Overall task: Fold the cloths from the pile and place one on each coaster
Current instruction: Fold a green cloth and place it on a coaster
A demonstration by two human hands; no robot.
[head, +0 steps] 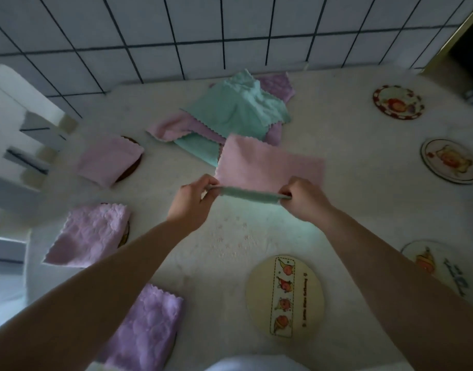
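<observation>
My left hand (194, 202) and my right hand (303, 198) each pinch one end of a cloth (267, 164), pink on top with a green underside showing along the near edge, held above the table's middle. Behind it lies the pile (230, 113) of green, pink and purple cloths. On the left, three folded cloths rest on coasters: a pink one (109, 159), a lilac one (92, 234) and a purple one (147, 328). Bare coasters with fruit prints lie at the near right (285, 295), right edge (433, 266), mid right (449, 160) and far right (397, 101).
A white cloth-covered table (230, 247) holds everything. A tiled wall (203, 36) stands right behind the pile. White and grey shapes (21, 145) sit beyond the table's left edge. A dark opening (468, 44) shows at the top right.
</observation>
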